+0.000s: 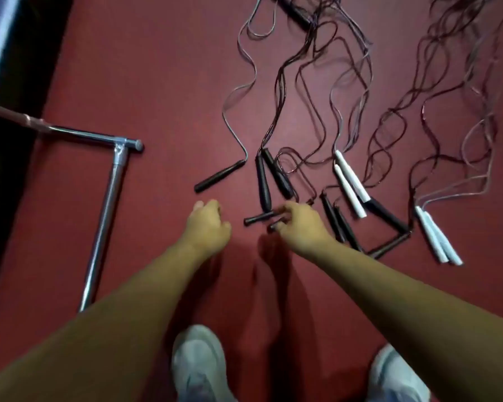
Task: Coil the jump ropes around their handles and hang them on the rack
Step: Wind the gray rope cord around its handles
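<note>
Two white shoes (199, 361) stand at the near edge of the red floor (157, 82), both cut off by the frame. Above them the left hand (208, 224) hovers with its fingers loosely curled, holding nothing. The right hand (301, 224) has its fingers curled round the end of a short black handle (259, 217) lying on the floor. A second dark stub below it is mostly hidden by the fingers.

More black handles (276, 175) and two pairs of white handles (350, 184) lie just beyond and toward the right edge. Their cords (346, 82), blurred and tangled, run off the far edge uncoiled. The metal rack (108, 204) stands at the left edge, its bar cut off.
</note>
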`<state>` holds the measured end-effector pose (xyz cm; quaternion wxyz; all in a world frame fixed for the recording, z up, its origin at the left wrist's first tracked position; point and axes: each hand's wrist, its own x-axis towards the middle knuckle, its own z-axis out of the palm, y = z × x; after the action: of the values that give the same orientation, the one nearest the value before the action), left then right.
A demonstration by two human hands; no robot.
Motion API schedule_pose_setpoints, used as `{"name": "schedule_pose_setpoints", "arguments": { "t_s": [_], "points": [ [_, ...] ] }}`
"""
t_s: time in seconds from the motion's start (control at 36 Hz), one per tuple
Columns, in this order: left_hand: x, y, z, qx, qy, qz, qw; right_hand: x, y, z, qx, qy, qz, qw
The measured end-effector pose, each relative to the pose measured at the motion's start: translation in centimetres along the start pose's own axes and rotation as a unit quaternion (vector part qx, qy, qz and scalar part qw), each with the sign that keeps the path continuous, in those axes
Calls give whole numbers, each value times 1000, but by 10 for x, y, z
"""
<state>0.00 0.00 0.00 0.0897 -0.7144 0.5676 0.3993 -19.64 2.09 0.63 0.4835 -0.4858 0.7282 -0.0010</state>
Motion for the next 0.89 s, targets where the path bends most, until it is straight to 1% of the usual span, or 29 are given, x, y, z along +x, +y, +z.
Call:
{"name": "schedule_pose_setpoints", "arguments": {
  "t_s": [0.08, 0.19, 0.28, 0.33, 0.42, 0.47, 0.53, 0.58, 0.64, 0.67, 0.72, 0.78, 0.81, 0.89],
  "points": [
    [25, -5, 16, 63, 30, 5, 998, 22, 3, 15, -47, -3, -29, 998],
    [59, -10, 33, 140, 112, 58, 982, 49, 5, 32, -123, 1, -71, 990],
    [80, -13, 37, 174, 146, 80, 971, 62, 5, 40, -165, 22, -86, 982],
    [89, -14, 38, 202, 159, 77, 963, 70, 4, 43, -162, 49, -78, 983],
    [96, -14, 39, 204, 133, 59, 968, 78, -2, 43, -130, 74, -42, 988],
    [95, -15, 45, 165, 113, 50, 979, 80, -5, 43, -124, 73, -20, 989],
    [85, -17, 53, 109, 91, 31, 989, 78, -8, 48, -127, 91, -22, 987],
    [72, -16, 59, 53, 61, 13, 997, 74, -12, 55, -108, 105, -22, 988],
    [60, -15, 60, -8, 35, 7, 999, 70, -17, 65, -35, 89, -6, 995],
    [55, -14, 59, -43, 20, 12, 999, 71, -21, 69, 14, 69, 11, 997],
    [41, -10, 57, -136, -34, 41, 989, 74, -28, 78, 112, 17, 42, 993],
    [25, -9, 56, -231, -95, 72, 966, 73, -33, 81, 176, -8, 57, 983],
    [17, -10, 56, -253, -114, 73, 958, 70, -35, 79, 190, -11, 59, 980],
    [-3, -14, 45, -240, -146, 58, 958, 51, -41, 72, 215, -12, 39, 976]
  ]
}}
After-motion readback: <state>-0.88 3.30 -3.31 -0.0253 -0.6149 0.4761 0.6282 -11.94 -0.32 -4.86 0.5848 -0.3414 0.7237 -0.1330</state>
